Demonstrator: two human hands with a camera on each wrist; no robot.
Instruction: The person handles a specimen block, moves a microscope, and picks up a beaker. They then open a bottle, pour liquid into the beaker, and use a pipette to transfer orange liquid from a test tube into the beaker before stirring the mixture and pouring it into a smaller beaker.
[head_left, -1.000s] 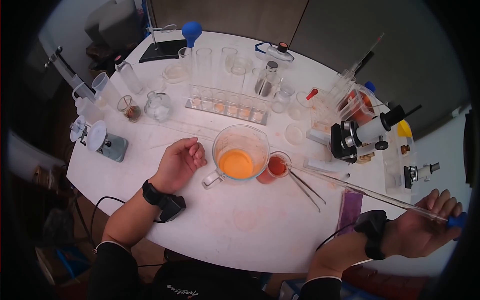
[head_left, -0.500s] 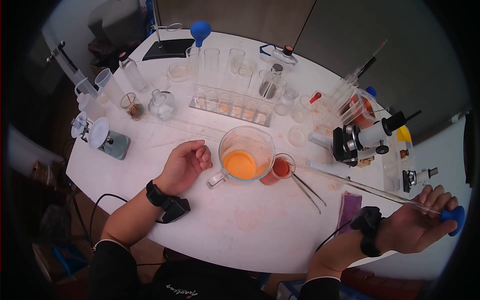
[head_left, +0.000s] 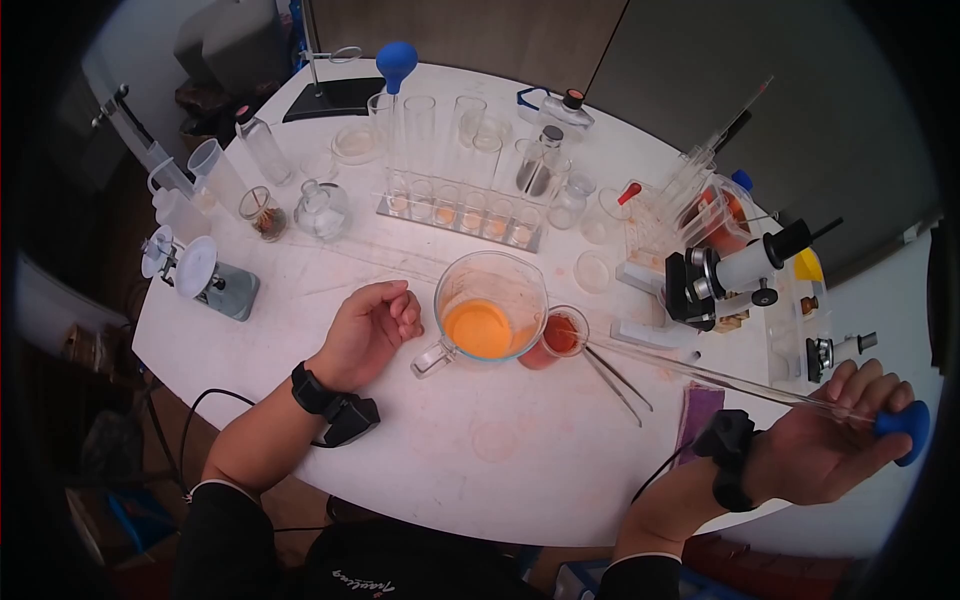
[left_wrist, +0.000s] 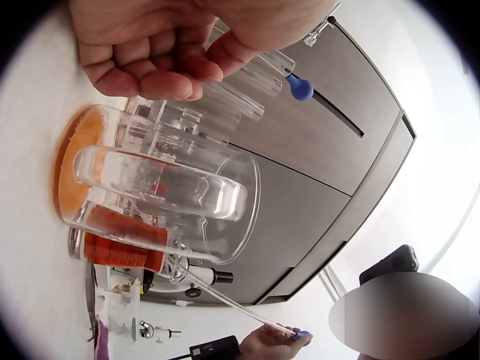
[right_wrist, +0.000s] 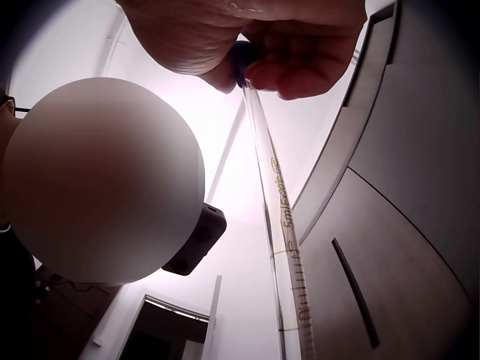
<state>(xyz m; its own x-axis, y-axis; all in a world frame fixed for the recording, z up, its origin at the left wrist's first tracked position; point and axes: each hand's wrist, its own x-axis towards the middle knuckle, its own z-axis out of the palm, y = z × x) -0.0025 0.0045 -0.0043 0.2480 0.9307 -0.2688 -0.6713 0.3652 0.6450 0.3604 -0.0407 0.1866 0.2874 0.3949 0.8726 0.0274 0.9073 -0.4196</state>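
My right hand [head_left: 825, 440] holds a long graduated glass pipette [head_left: 730, 379] by its top, the thumb and fingers at the blue rubber bulb [head_left: 905, 433]. The pipette slants down to the left, its lower end in a small beaker [head_left: 541, 354] of red-orange liquid. In the right wrist view, yellow markings show along the pipette tube [right_wrist: 285, 262]. A glass measuring jug [head_left: 521, 290] with orange liquid in the bottom stands against the beaker. Beside the jug my left hand [head_left: 368, 335] rests on the table, its fingers loosely curled around nothing.
Metal tweezers [head_left: 618, 385] lie right of the beaker, near a purple cloth [head_left: 703, 405]. A microscope [head_left: 715, 275] stands at the right. Behind the jug is a test tube rack [head_left: 460, 228]; a balance [head_left: 225, 288] and several glass vessels stand at the left and back.
The head view has shifted slightly, so the table things sit a little farther right. My right hand has shifted at the bulb, which shows more fully. My left hand stays resting.
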